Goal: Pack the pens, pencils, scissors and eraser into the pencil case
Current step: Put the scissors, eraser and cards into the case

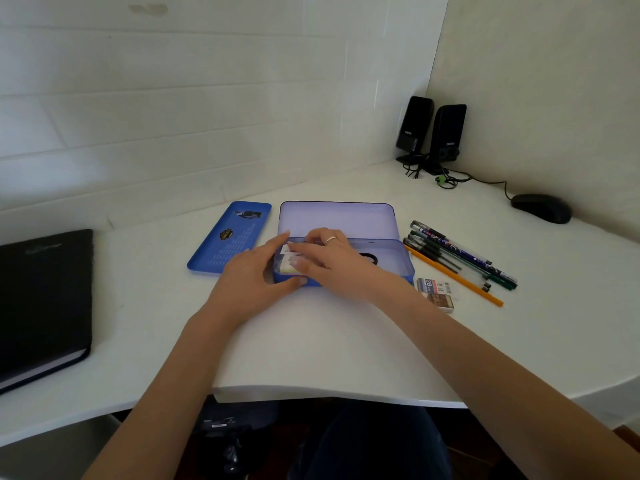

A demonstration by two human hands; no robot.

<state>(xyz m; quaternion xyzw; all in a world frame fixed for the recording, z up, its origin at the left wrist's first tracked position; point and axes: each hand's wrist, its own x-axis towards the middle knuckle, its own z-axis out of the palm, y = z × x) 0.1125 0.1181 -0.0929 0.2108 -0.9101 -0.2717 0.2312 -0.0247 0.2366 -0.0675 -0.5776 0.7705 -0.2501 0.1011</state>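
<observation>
Both hands work at the left end of the open blue pencil case (381,268): the left hand (252,282) grips its corner, the right hand (325,261) presses a white eraser (289,263) inside. Pens and pencils (460,258) wait right; crowding could block them.

Soft even daylight, brighter at left wall, faint shadows, slight overall blur, wide-angle bending at edges
</observation>
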